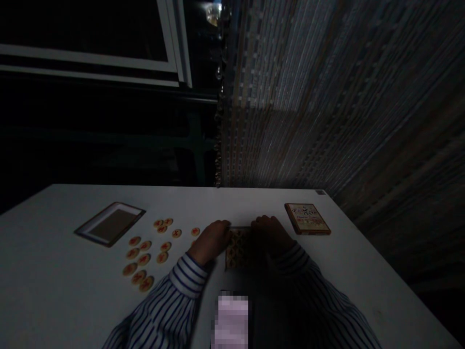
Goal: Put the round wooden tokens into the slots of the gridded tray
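A small rectangular tray (238, 249) lies on the table in front of me, with rows of round Chinese chess pieces showing dimly in it. At its left far corner, my left hand (212, 241) has its fingers curled onto the edge. My right hand (272, 235) is closed over the tray's right side, which is deep in shadow. Left of my left hand, several round wooden Chinese chess pieces (144, 259) with red characters lie scattered. One more chess piece (195, 231) sits close to my left hand.
An open shallow box part (112, 224) lies at the left. A flat printed box part (308, 218) lies at the right on the white table (72, 291). Behind the table hangs a string curtain (276, 106). A blurred-out phone-like object (231, 322) is at the near edge.
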A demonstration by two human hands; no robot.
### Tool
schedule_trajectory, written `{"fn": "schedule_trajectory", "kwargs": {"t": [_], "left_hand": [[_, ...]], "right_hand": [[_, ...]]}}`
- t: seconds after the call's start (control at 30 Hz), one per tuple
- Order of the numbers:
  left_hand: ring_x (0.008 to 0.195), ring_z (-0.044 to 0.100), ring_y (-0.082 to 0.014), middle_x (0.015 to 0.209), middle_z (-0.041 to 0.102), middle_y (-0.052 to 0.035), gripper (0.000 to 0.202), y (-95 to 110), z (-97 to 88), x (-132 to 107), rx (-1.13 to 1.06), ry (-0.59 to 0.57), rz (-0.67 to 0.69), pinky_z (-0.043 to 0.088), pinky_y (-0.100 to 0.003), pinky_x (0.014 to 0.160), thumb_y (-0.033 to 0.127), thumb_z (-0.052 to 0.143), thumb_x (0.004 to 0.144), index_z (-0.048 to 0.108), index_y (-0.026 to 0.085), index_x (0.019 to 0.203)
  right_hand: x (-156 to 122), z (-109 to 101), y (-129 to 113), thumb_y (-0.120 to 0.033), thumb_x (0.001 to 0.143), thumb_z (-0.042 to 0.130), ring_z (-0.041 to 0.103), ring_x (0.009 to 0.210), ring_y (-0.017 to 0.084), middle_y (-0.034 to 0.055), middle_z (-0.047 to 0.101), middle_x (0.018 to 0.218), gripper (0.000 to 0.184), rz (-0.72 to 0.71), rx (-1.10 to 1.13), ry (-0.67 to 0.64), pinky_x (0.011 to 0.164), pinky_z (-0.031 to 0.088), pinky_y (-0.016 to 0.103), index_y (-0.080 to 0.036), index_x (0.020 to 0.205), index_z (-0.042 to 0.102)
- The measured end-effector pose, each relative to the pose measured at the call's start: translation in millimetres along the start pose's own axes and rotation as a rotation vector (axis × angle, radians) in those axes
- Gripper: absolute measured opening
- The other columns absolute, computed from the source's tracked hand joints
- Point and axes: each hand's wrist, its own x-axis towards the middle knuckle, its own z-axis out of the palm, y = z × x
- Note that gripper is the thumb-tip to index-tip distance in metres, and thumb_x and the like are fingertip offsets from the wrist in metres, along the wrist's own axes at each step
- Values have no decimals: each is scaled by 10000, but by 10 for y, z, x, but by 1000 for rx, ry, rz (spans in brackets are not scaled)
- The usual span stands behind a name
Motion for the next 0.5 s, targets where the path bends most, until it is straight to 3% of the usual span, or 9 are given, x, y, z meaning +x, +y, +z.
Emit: {"fn": "schedule_trajectory", "kwargs": {"t": [0.5], "left_hand": [[928, 531, -176, 982, 587, -98, 307, 40, -40, -10, 15, -19, 8, 387, -270, 783, 290, 381, 805, 515, 155, 1047]], "right_hand": [[4, 8, 15, -198, 798, 387, 499, 832, 202, 91, 569, 868, 180, -14, 27, -23, 671, 330, 313, -149, 861, 548]]}}
